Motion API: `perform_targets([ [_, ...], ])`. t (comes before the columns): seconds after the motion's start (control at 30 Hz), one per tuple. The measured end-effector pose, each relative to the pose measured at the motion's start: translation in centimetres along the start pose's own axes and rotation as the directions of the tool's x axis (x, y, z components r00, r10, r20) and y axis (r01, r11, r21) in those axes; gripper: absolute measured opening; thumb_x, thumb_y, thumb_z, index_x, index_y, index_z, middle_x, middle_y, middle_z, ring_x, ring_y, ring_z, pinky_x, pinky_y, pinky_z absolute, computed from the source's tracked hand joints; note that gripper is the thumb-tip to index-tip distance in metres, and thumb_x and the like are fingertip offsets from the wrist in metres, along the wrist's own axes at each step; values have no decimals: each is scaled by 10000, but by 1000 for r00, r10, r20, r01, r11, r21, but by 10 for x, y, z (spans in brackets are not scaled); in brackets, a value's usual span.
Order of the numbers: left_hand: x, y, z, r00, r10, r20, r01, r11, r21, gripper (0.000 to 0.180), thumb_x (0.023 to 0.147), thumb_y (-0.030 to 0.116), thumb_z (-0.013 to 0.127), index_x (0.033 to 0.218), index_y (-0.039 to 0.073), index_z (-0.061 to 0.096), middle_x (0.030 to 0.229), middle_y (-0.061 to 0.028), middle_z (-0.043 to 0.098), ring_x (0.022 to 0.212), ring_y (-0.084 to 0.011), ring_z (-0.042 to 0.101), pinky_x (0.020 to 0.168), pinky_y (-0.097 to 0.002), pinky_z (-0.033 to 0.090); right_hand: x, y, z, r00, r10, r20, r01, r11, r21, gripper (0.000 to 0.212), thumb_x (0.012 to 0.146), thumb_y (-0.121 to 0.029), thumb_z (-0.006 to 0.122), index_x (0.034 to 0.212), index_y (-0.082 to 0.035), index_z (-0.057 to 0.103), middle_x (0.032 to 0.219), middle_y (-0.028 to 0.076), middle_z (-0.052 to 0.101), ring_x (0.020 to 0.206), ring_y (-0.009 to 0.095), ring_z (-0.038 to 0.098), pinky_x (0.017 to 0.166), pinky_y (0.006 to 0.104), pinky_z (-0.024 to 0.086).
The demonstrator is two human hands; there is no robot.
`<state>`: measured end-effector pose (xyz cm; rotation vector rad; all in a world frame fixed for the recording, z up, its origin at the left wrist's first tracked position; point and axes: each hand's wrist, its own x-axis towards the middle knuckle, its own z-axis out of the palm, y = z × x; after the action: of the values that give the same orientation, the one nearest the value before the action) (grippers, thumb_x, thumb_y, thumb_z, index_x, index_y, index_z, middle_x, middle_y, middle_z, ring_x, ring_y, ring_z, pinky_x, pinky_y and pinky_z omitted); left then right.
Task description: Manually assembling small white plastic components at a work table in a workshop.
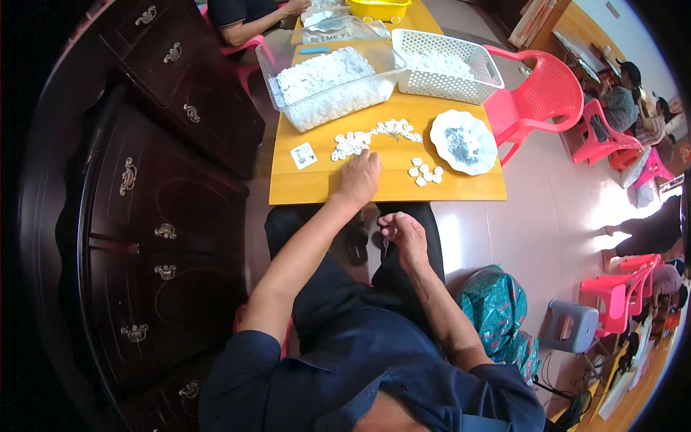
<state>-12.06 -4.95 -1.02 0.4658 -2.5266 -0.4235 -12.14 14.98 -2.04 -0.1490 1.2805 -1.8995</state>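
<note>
Plate with a wavy white rim (485, 160) stands at the right side of the wooden worktop (392, 189), and it carries a heap of small grey bits (462, 149). To the left of this plate lies a cluster of small white pieces (349, 145), and a loose row of similar pieces (417, 137) stretches from it toward the plate. The left hand (360, 176), also left of the plate, is at the near edge of the cluster; its fingers are bent downward, but whether this grip is clamped on a piece I cannot tell. The right hand (405, 237) is nearer to the person than the plate and to its left, above the lap; its fingers are curled toward the thumb, and I cannot tell if this grip contains something small. Just beside the plate, on its near left side, several separate pieces form a small group (427, 176). Beyond the plate, a perforated white basket (448, 88) contains more white material, and farther left a clear bin (396, 70) contains a great quantity of it. Judging by these amounts, the work seems far from complete: perhaps the small group is done, while the cluster, the row and the bin's contents appear to be left.
</note>
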Motion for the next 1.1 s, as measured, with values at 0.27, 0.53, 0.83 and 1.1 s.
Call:
perform_targets([
  [0.27,-9,11,-20,986,-162,-46,126,890,-438,130,944,158,564,943,29,577,901,-181,644,872,-391,635,747,-490,498,24,-24,21,995,-92,38,93,995,-27,245,1045,-241,527,1070,-33,654,977,48,707,763,90,621,677,224,488],
  [0.53,-47,43,-46,952,-260,-164,98,763,-639,94,934,81,563,931,-13,551,880,-162,602,848,-329,620,754,-407,497,40,-17,39,983,0,182,-27,989,146,183,1041,-297,553,1056,-126,618,834,-49,582,701,66,501,648,229,431],
  [0.83,-65,41,-53,932,-350,-95,157,626,-764,83,924,67,578,916,-14,559,893,-137,594,840,-272,610,740,-369,496,29,-28,52,971,129,203,-159,977,140,170,1025,-287,583,988,-127,625,871,-18,651,814,100,611,759,267,490],
  [1.1,-77,33,-62,913,-405,56,254,456,-853,90,966,80,602,973,1,644,823,-31,661,708,-107,632,640,-253,521,32,-21,50,967,-92,237,117,989,-94,201,1037,-257,577,973,-73,626,838,-27,633,738,60,557,688,220,468],
])
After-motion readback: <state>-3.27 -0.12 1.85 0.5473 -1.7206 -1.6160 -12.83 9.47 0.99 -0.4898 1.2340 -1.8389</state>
